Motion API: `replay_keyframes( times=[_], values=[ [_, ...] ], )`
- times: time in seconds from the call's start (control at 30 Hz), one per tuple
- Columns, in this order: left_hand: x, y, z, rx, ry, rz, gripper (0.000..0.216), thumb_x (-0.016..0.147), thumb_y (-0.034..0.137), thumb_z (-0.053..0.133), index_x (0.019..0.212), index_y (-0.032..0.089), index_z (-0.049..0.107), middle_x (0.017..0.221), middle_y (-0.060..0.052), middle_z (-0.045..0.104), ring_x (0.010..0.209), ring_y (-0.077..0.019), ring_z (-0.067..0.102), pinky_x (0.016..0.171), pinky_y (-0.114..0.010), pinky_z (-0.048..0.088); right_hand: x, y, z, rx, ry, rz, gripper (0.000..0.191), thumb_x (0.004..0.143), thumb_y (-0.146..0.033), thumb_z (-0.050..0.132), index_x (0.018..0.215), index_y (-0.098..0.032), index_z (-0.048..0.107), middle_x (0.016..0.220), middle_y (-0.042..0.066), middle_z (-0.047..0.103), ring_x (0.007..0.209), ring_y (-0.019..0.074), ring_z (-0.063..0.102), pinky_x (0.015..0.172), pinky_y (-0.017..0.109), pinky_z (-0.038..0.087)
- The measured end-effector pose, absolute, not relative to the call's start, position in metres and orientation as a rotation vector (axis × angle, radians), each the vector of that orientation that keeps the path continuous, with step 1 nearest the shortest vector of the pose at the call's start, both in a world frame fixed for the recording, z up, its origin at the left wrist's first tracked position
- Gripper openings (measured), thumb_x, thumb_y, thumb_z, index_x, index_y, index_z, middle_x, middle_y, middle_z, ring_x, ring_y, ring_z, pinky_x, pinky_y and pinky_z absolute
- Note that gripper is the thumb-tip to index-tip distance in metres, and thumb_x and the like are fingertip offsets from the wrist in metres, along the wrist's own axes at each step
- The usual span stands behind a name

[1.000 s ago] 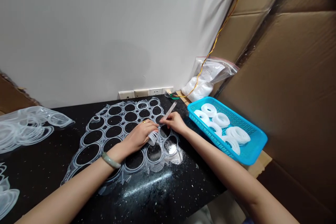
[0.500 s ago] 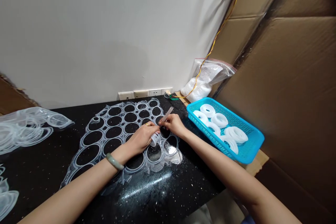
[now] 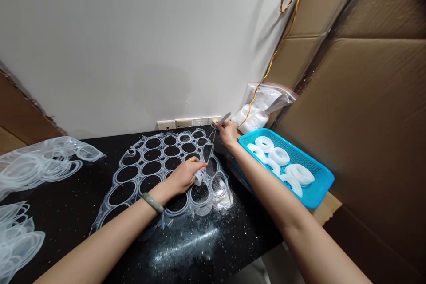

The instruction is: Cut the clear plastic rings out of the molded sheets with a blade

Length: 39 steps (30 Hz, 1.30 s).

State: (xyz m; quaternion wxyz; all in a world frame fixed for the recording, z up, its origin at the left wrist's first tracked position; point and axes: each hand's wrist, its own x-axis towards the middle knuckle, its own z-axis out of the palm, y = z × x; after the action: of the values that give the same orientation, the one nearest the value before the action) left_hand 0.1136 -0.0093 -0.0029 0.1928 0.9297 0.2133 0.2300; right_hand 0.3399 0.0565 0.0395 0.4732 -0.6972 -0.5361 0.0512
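A sheet of translucent silicone-like rings lies on the black countertop, with round holes across it. On its right part, my left hand is closed around a small stack of whitish rings, its fingertips at the sheet. My right hand is raised beyond it, near the wall sockets, closed in a pinch. A flat, pale, narrow tool sticks out of its fingers. A thin ring edge is stretched taut from the right fingertips down to the sheet beside my left fingers.
A blue basket on the right holds several white ring coils. Behind it sit a clear bag and a hanging yellow-brown wire. More ring sheets lie at left. Cardboard stands along the right side.
My right hand has moved away from my left, up toward the wall, pulling the ring edge into a stretched shape. My left hand stays on the sheet. The view has shifted slightly.
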Motion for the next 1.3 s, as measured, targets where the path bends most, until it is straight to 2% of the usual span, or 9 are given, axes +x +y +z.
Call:
replay_keyframes(
  times=[0.1,0.23,0.4,0.53,0.73,0.87,1.0,1.13,1.3],
  values=[
    [0.112,-0.014,0.005,2.606,0.586,0.621,0.033,0.098,0.019,0.038,0.114,0.013,0.066,0.101,-0.013,0.066,0.097,-0.0224,0.060,0.088,-0.036,0.050,0.351,0.074,0.048,-1.653,-1.139,0.123,0.020,0.084,-0.028,0.064,0.086,-0.012,0.076,0.082,0.011,0.076,0.074,0.0210,0.070,0.064,0.025,0.047],
    [0.111,-0.019,0.011,2.594,0.591,0.606,0.034,0.100,0.022,0.034,0.103,0.015,0.068,0.098,-0.011,0.067,0.098,-0.0226,0.060,0.087,-0.036,0.050,0.358,0.076,0.048,-1.604,-1.025,0.052,0.022,0.084,-0.028,0.061,0.089,-0.012,0.076,0.087,0.013,0.076,0.081,0.0221,0.071,0.073,0.028,0.049],
    [0.109,-0.018,0.008,2.579,0.610,0.603,0.035,0.101,0.024,0.034,0.107,0.015,0.068,0.095,-0.011,0.067,0.095,-0.0219,0.059,0.086,-0.034,0.049,0.363,0.072,0.043,-1.550,-0.895,0.011,0.024,0.083,-0.029,0.058,0.081,-0.012,0.076,0.085,0.012,0.076,0.083,0.0231,0.070,0.079,0.030,0.048],
    [0.105,-0.017,0.006,2.568,0.629,0.591,0.036,0.101,0.025,0.035,0.113,0.015,0.067,0.097,-0.011,0.066,0.094,-0.0210,0.059,0.085,-0.033,0.049,0.368,0.074,0.045,-1.499,-0.827,0.049,0.028,0.081,-0.032,0.056,0.077,-0.011,0.075,0.081,0.012,0.076,0.076,0.0225,0.070,0.068,0.028,0.049],
    [0.104,-0.008,0.011,2.559,0.612,0.592,0.032,0.100,0.024,0.037,0.107,0.017,0.068,0.098,-0.008,0.067,0.091,-0.0194,0.061,0.085,-0.032,0.049,0.361,0.066,0.047,-1.483,-1.004,0.334,0.030,0.079,-0.035,0.060,0.073,-0.008,0.072,0.061,0.007,0.070,0.044,0.0132,0.054,0.044,0.023,0.037],
    [0.109,0.008,0.013,2.568,0.670,0.709,0.031,0.098,0.018,0.037,0.103,0.017,0.068,0.105,-0.010,0.067,0.100,-0.0215,0.061,0.091,-0.036,0.048,0.343,0.058,0.044,-1.504,-1.153,0.413,0.025,0.075,-0.032,0.067,0.063,-0.009,0.071,0.045,0.002,0.060,0.039,0.0123,0.051,0.044,0.022,0.035],
    [0.111,0.024,0.014,2.597,0.688,0.696,0.032,0.096,0.016,0.037,0.107,0.016,0.066,0.113,-0.012,0.067,0.109,-0.0245,0.060,0.096,-0.040,0.047,0.324,0.055,0.037,-1.494,-1.266,0.451,0.016,0.075,-0.026,0.070,0.073,-0.011,0.075,0.059,0.005,0.069,0.052,0.0150,0.061,0.052,0.022,0.041],
    [0.110,0.028,0.012,2.629,0.677,0.652,0.037,0.089,0.007,0.038,0.112,0.016,0.065,0.110,-0.012,0.068,0.109,-0.0247,0.060,0.094,-0.039,0.048,0.312,0.053,0.023,-1.533,-1.437,0.473,0.014,0.078,-0.026,0.070,0.083,-0.015,0.077,0.071,0.005,0.073,0.065,0.0159,0.066,0.059,0.021,0.044],
    [0.107,0.027,0.009,2.649,0.679,0.624,0.038,0.086,0.005,0.038,0.113,0.017,0.063,0.108,-0.012,0.066,0.106,-0.0244,0.060,0.093,-0.038,0.048,0.306,0.048,0.003,-1.574,-1.558,0.656,0.014,0.076,-0.027,0.072,0.074,-0.014,0.076,0.058,0.002,0.069,0.043,0.0108,0.057,0.050,0.019,0.042]
  ],
)
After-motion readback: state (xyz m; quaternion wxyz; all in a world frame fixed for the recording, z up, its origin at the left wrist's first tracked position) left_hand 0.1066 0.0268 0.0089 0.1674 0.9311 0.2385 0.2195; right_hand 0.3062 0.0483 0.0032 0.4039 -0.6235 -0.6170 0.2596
